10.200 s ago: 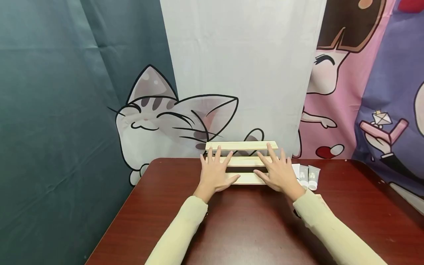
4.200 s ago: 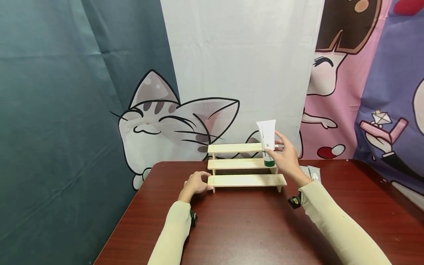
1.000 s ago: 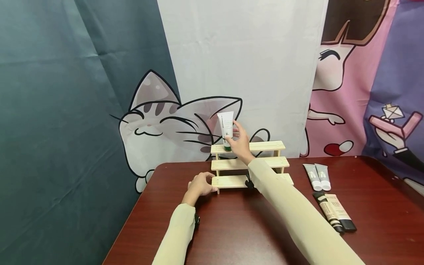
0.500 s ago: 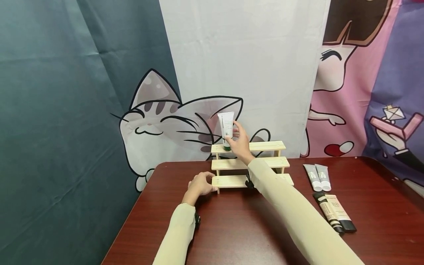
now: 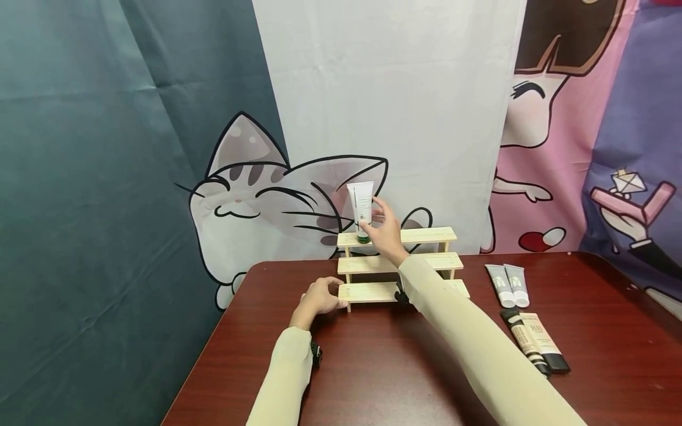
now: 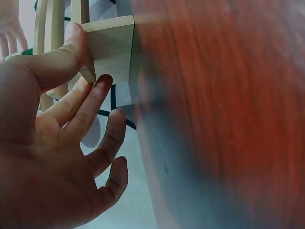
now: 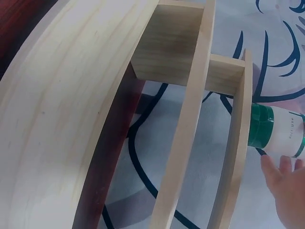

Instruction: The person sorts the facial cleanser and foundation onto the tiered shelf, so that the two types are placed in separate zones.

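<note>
A three-tier wooden display shelf (image 5: 373, 292) stands on the table. My right hand (image 5: 388, 236) holds a white squeeze tube (image 5: 362, 200) between thumb and fingers. The tube is upright, its green cap (image 5: 363, 239) down on the left end of the top tier. In the right wrist view, the green cap (image 7: 261, 126) meets the top board's edge, with fingertips (image 7: 270, 171) at the tube's side. My left hand (image 5: 319, 297) grips the left end of the bottom tier. The left wrist view shows its thumb (image 6: 71, 45) on one side of the board and fingertips on the other.
On the table (image 5: 373, 378), right of the shelf, lie two grey tubes (image 5: 507, 285) side by side. Nearer are a black-and-cream striped tube (image 5: 524, 341) and a beige BB tube (image 5: 544, 342) with a black cap. A printed cartoon curtain (image 5: 415, 118) hangs behind the table.
Since the earliest frame, both spread hands have left the boards. The right hand took the white tube and brought it left onto the top tier; the left moved to the bottom tier's end.
</note>
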Demonstrator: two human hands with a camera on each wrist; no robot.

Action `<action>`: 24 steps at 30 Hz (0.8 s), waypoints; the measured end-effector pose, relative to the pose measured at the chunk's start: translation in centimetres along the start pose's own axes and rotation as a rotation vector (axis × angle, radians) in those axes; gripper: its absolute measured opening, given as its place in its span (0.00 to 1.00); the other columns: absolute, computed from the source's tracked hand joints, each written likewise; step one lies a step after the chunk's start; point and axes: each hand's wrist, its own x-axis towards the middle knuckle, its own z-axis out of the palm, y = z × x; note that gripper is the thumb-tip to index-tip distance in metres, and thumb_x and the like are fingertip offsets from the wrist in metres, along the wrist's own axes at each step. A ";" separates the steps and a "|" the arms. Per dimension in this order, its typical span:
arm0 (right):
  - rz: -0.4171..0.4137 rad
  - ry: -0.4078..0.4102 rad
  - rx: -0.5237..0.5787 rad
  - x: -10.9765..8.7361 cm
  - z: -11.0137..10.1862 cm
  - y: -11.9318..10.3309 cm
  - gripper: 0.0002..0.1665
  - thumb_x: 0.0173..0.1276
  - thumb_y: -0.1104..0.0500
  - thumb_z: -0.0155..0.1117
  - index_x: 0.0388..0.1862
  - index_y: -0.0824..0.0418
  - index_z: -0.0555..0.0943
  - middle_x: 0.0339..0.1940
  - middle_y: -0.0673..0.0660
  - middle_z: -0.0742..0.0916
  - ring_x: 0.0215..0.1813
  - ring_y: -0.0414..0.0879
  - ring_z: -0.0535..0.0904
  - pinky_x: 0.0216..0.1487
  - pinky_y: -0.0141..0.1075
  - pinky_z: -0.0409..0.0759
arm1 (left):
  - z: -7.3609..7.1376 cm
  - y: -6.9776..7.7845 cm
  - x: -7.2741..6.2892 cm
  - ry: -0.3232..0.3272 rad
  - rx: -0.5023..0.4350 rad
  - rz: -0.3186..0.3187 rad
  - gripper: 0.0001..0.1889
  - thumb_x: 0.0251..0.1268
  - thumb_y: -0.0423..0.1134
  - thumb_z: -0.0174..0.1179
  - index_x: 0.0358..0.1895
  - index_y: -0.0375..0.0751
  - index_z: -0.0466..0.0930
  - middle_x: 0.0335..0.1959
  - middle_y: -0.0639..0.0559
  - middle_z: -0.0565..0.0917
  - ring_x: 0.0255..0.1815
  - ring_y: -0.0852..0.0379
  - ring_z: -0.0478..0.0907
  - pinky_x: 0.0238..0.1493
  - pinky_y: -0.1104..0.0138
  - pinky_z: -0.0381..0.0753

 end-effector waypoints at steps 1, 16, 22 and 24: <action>0.004 0.002 -0.001 -0.1 -0.2 0.0 0.42 0.64 0.63 0.72 0.75 0.56 0.65 0.55 0.65 0.80 0.57 0.59 0.80 0.57 0.52 0.77 | 0.1 0.0 0.0 -0.001 -0.004 0.004 0.26 0.48 0.45 0.78 0.54 0.51 0.83 0.59 0.46 0.81 0.61 0.41 0.74 0.58 0.39 0.66; 0.022 -0.039 -0.005 -0.6 -3.1 -0.7 0.41 0.62 0.60 0.74 0.73 0.60 0.68 0.60 0.67 0.81 0.60 0.61 0.79 0.58 0.53 0.76 | 0.3 -0.6 0.0 -0.003 -0.075 0.048 0.26 0.50 0.44 0.76 0.56 0.50 0.82 0.59 0.44 0.80 0.61 0.41 0.75 0.57 0.43 0.71; 0.055 -0.073 -0.032 -1.1 -4.7 -1.2 0.41 0.64 0.58 0.73 0.73 0.59 0.68 0.61 0.66 0.81 0.61 0.60 0.78 0.58 0.52 0.77 | 0.4 -1.0 0.0 -0.014 -0.131 0.057 0.26 0.51 0.41 0.75 0.56 0.45 0.82 0.58 0.42 0.80 0.62 0.41 0.74 0.60 0.47 0.72; 0.053 -0.078 -0.036 -1.3 -5.4 -1.4 0.40 0.64 0.57 0.73 0.73 0.58 0.69 0.61 0.66 0.81 0.61 0.60 0.78 0.58 0.52 0.77 | 0.4 -0.9 0.2 -0.014 -0.143 0.068 0.26 0.51 0.40 0.75 0.56 0.44 0.82 0.58 0.42 0.80 0.62 0.41 0.74 0.60 0.47 0.72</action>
